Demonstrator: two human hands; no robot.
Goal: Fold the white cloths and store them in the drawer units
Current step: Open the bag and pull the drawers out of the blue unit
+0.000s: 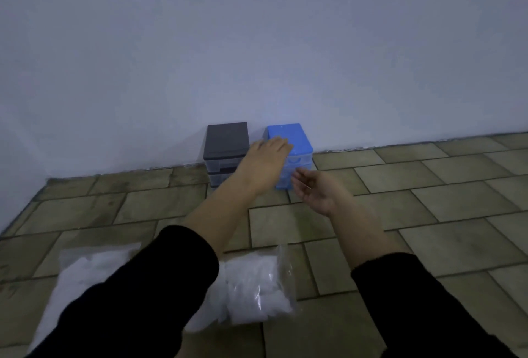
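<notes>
A left hand (267, 154) is laid flat on the blue drawer unit (297, 140); the right hand (314, 189) is held loosely uncurled beside it, nothing gripped.

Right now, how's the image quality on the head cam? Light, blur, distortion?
Head view: dim, bluish light, no hard shadows or glare. Soft all over; the left hand on the blue drawer unit and the right hand are smeared. Wide-angle bend shows in the wall base line. Bagged white cloths show little detail.
</notes>
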